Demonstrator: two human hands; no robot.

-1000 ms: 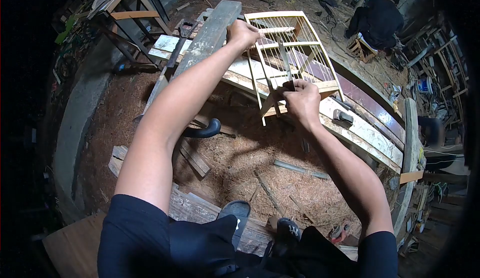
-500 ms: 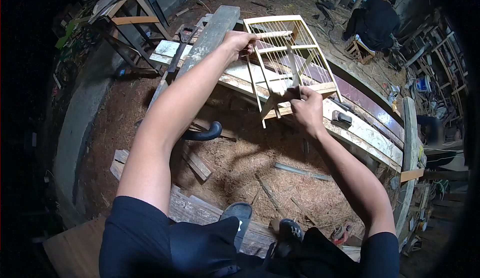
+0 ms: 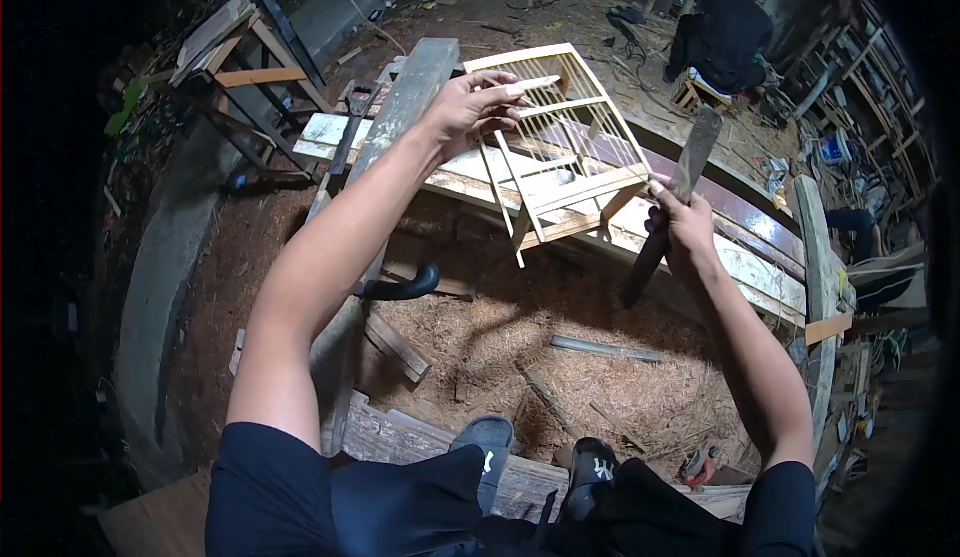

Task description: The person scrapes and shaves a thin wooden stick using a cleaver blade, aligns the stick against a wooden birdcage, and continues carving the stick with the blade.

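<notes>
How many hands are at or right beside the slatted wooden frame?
2: the left hand at the left side of the slatted frame, and the right hand gripping a long flat tool by its right corner. No other hand shows there.

Handsaw (image 3: 346,143) beside a grey plank (image 3: 413,87)

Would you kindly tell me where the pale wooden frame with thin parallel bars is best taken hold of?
Probably by the frame's broad near rail, coming from the person's side, fingers beneath and thumb on top. This flat, straight rail lies nearest the person and looks sturdier than the thin bars, which might bend.
</notes>
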